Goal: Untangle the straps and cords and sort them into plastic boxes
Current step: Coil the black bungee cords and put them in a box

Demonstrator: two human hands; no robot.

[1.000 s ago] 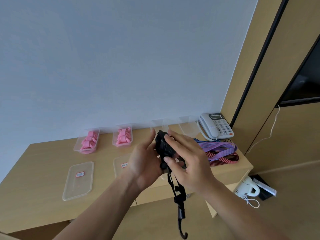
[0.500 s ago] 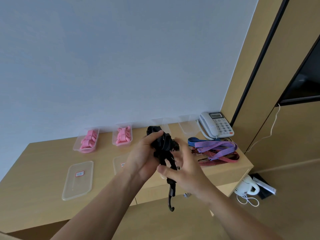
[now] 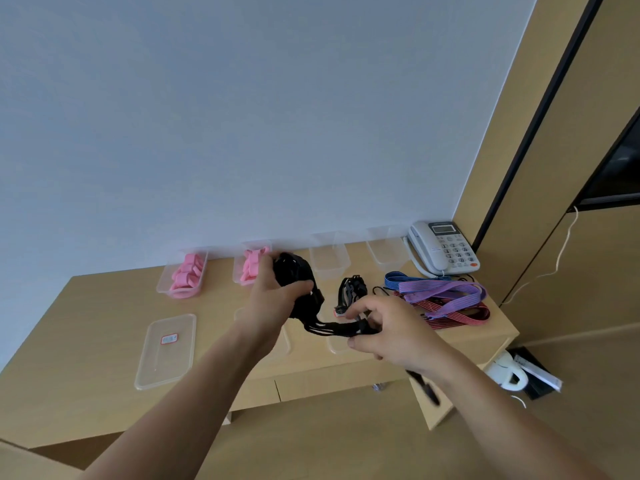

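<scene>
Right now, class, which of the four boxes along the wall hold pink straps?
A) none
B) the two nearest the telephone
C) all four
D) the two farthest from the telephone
D: pink straps fill the leftmost box and the neighbour box, while the third box and fourth box, nearer the telephone, show none.

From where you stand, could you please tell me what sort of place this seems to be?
Probably a hotel room or small office: a corded telephone sits on a wooden desk against the wall, and a white electric kettle stands on the floor beside it.
</scene>
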